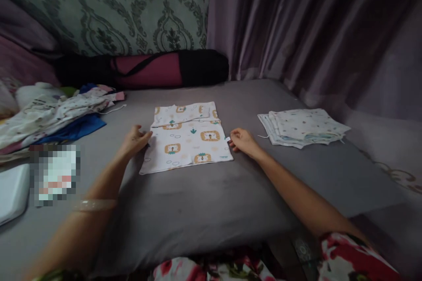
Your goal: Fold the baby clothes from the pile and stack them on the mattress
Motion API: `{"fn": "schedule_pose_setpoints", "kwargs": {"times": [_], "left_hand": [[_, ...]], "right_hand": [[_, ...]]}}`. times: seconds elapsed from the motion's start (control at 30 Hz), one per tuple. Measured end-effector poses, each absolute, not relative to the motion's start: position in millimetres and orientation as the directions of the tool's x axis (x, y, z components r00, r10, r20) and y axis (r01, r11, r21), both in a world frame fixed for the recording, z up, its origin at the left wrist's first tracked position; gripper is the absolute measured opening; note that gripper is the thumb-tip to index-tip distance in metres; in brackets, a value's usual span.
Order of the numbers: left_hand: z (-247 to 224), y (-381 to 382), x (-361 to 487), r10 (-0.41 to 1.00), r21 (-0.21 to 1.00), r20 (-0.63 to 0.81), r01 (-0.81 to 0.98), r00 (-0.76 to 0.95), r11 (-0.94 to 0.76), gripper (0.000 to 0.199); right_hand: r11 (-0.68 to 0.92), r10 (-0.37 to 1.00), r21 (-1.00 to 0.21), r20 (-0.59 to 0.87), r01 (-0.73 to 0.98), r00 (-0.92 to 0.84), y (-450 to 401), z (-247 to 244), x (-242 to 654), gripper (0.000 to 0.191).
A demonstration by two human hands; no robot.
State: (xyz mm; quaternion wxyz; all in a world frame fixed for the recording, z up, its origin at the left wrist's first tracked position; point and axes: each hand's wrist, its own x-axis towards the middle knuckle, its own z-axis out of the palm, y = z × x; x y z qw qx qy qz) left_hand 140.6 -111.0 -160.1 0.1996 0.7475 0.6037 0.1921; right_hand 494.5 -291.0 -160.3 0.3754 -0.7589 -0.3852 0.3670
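A white cloth (187, 145) printed with tan lion faces and green leaves lies on the grey bed sheet in front of me. Its far part is folded over toward me as a flap (181, 114). My left hand (136, 141) grips the left edge, thumb on top and the other fingers partly hidden. At the opposite edge, beside a small white tag (227, 139), my right hand (243, 141) pinches the cloth between thumb and fingers. The cloth's near edge lies nearly flat, with a slight crease.
A stack of folded white printed cloths (303, 126) sits to the right. Loose clothes (62, 116) are heaped at the left, near a white object (13, 191) and a blurred-out item (57, 175). A black and maroon long bag (148, 70) lies along the wall by the curtain (250, 17).
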Motion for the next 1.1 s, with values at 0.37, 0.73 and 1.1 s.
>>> {"fn": "schedule_pose_setpoints", "kwargs": {"times": [0.37, 0.73, 1.1], "left_hand": [[-139, -211, 132, 0.942, 0.58, -0.14, 0.796, 0.305, -0.172, 0.077], [-133, -219, 119, 0.927, 0.82, -0.147, 0.566, 0.346, -0.082, 0.054], [-155, -213, 110, 0.71, 0.208, 0.298, 0.683, 0.638, -0.701, 0.028]], "right_hand": [[-0.109, 0.99, -0.761, -0.022, 0.64, 0.142, -337, -152, 471, 0.045], [0.199, 0.978, -0.483, 0.159, 0.853, -0.138, -351, -152, 477, 0.043], [0.432, 0.883, -0.38, 0.363, 0.818, -0.298, -336, -159, 493, 0.027]]}}
